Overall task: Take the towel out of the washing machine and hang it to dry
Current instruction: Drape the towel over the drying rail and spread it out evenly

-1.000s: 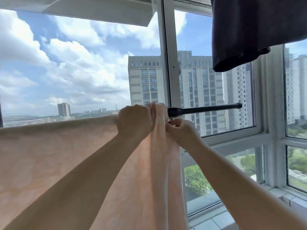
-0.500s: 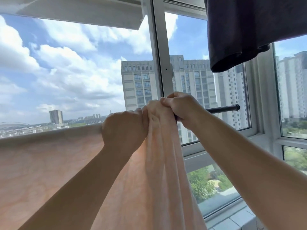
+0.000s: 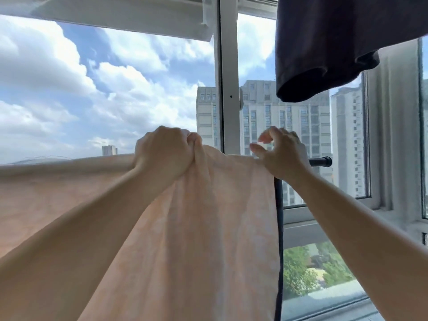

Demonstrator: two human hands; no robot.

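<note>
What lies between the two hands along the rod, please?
In the head view, the towel draped over the rod spans from the left hand to the right hand; nothing else.

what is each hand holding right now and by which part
The left hand grips a bunched fold at the top edge of the peach towel, at the rod. The right hand is open, holding nothing.

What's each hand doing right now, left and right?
Left hand: closed, gripping a bunched fold of the towel at the rod.
Right hand: open, fingers loosely spread over the towel's right edge, gripping nothing.
</note>
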